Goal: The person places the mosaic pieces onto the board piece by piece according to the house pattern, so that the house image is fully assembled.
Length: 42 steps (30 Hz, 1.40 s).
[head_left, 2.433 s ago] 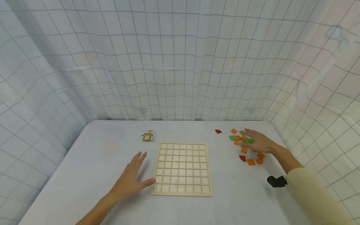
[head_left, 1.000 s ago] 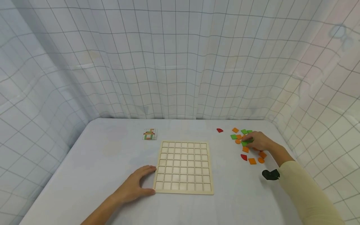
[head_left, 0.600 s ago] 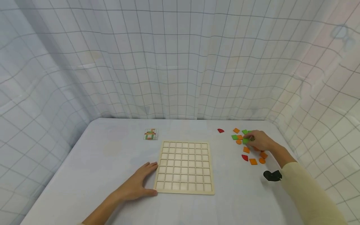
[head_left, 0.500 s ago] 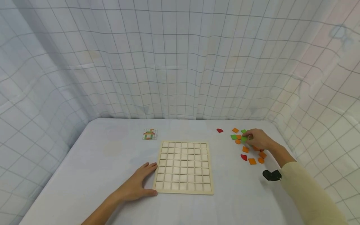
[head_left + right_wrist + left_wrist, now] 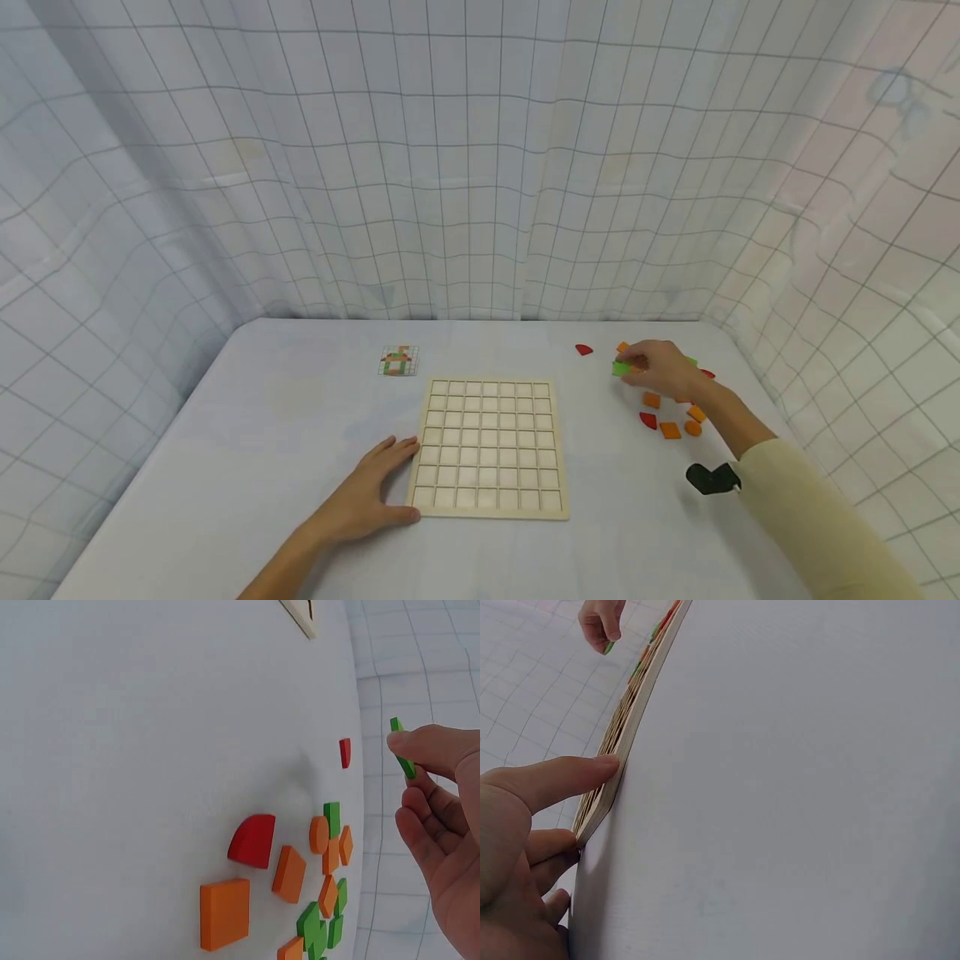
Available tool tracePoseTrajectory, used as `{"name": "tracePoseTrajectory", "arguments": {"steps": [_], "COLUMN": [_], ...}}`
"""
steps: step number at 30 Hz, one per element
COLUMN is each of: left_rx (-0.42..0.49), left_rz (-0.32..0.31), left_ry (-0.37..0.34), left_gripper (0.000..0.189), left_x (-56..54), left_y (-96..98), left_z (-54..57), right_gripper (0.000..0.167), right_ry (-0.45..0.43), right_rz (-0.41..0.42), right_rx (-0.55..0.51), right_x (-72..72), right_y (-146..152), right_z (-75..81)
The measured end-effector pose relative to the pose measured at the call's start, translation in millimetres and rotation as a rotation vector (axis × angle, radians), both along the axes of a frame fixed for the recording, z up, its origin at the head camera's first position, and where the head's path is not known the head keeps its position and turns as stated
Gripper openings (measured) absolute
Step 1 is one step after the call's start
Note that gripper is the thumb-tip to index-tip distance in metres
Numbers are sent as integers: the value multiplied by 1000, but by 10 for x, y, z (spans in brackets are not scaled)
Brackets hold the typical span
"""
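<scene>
My right hand (image 5: 660,368) pinches a green tile (image 5: 403,748) between thumb and fingertips, held up off the table above the loose pieces. The tile is seen nearly edge-on in the right wrist view, so its full outline cannot be told. At the left side of a pale wooden grid board (image 5: 487,447), my left hand (image 5: 360,500) touches the frame with spread, mostly straight fingers. Its thumb lies at the near left corner. The left wrist view shows fingertips against the board's edge (image 5: 634,720). No pieces sit in the grid squares.
Orange squares (image 5: 225,913), a red quarter-circle piece (image 5: 253,841), green pieces and orange discs lie scattered at the right. Another red piece (image 5: 583,350) lies farther back. A small pattern card (image 5: 398,361) lies behind the board. A dark object (image 5: 712,478) is at the right sleeve.
My left hand has come down onto the board's left edge. My right hand reached into the pieces, pinched a green tile, and has moved up and left with it.
</scene>
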<state>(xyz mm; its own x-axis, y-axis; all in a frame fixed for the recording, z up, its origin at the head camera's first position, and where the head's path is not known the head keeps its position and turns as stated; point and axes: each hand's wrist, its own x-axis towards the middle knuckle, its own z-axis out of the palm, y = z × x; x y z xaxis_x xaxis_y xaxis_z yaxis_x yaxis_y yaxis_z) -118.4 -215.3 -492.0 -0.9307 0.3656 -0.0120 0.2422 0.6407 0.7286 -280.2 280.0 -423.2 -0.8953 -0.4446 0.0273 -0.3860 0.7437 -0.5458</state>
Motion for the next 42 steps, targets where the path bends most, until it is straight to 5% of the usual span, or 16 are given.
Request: {"name": "tracePoseTrajectory", "arguments": {"steps": [10,17,42], "left_rx": [4,29,50], "left_rz": [5,64,8], "left_ry": [-16,-85,-80], "left_gripper": [96,98,98], "left_x": [-17,-31,-47], "left_y": [20,16,-17], "left_z": [10,56,20], "right_gripper": [28,27,24], "right_ry": [43,68,23], "right_rz": [55,116,381], "right_rx": [1,-35,-171], "right_x": [100,194,709], "right_y": [-276,-575,-1719], "right_z": [-13,-83,-401]}}
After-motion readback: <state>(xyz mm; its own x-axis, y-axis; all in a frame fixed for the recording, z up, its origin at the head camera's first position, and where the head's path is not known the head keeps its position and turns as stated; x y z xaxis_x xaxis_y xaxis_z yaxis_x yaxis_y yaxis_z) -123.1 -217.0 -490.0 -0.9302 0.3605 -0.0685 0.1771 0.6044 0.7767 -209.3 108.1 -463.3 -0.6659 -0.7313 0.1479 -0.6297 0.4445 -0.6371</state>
